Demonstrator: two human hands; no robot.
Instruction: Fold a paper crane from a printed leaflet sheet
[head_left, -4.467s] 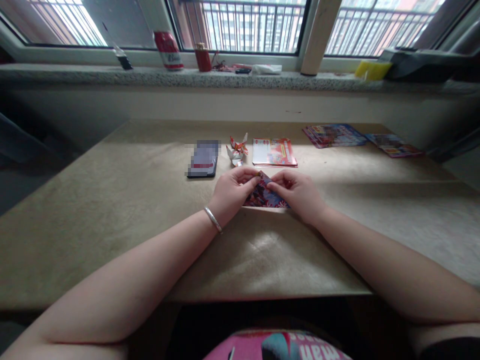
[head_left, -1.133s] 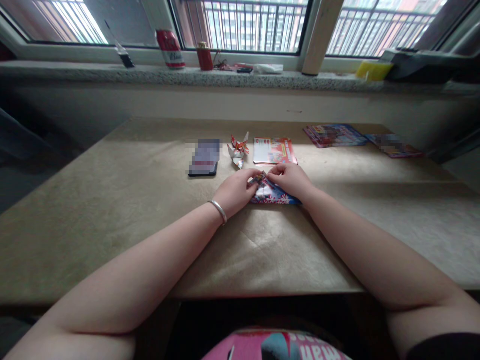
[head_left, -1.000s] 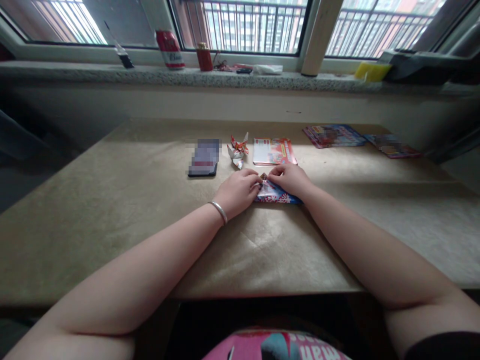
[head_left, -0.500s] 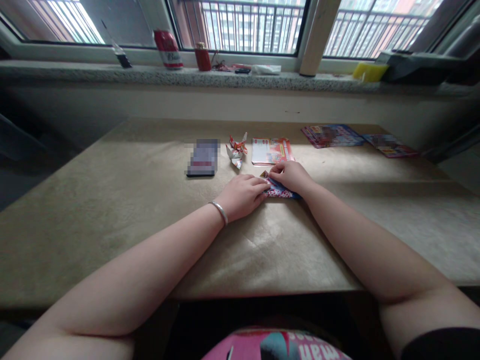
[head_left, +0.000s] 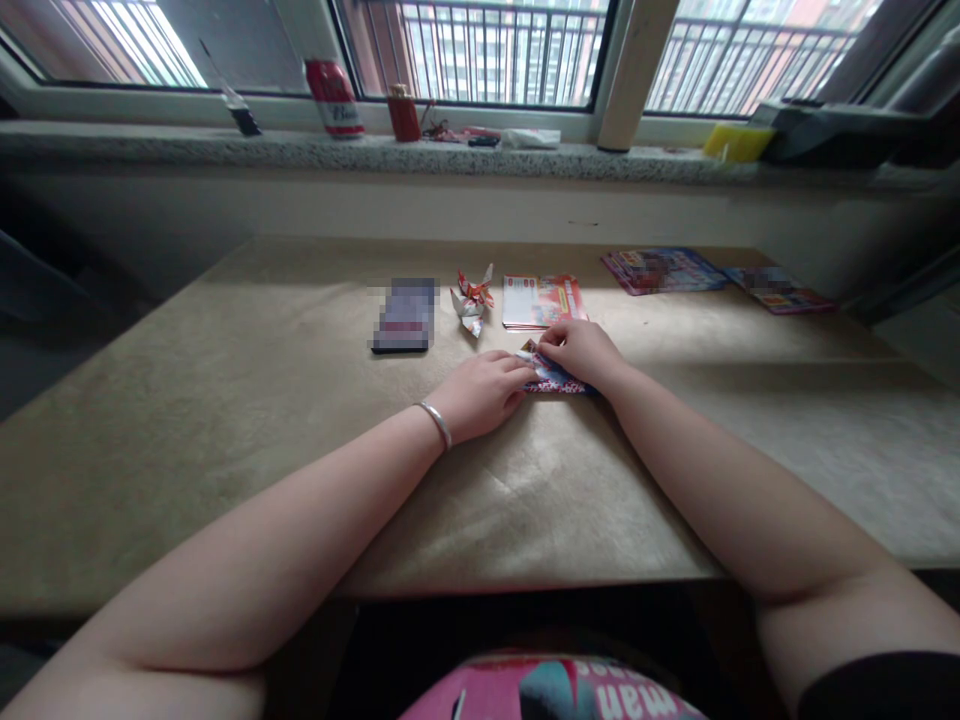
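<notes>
A small folded sheet of colourful printed paper (head_left: 553, 377) lies on the table between my two hands. My left hand (head_left: 491, 392), with a silver bangle at its wrist, grips the paper's left side, its fingers on top and pressing down. At the paper's upper edge my right hand (head_left: 585, 352) pinches a corner between thumb and forefinger. The palm of that hand covers the right end of the sheet. Just beyond the hands stand a folded paper figure (head_left: 474, 300) with pointed tips and a stack of printed sheets (head_left: 541, 302).
A dark phone-like rectangle (head_left: 405, 318), blurred out, lies left of the paper figure. More printed sheets (head_left: 664, 270) are at the table's back right. On the windowsill (head_left: 285, 150) stand a red can (head_left: 334, 98), a red bottle (head_left: 403, 113) and a yellow block (head_left: 737, 143).
Both hands stay almost where they were on the paper. The left fingers have shifted very slightly; the view has moved a touch.
</notes>
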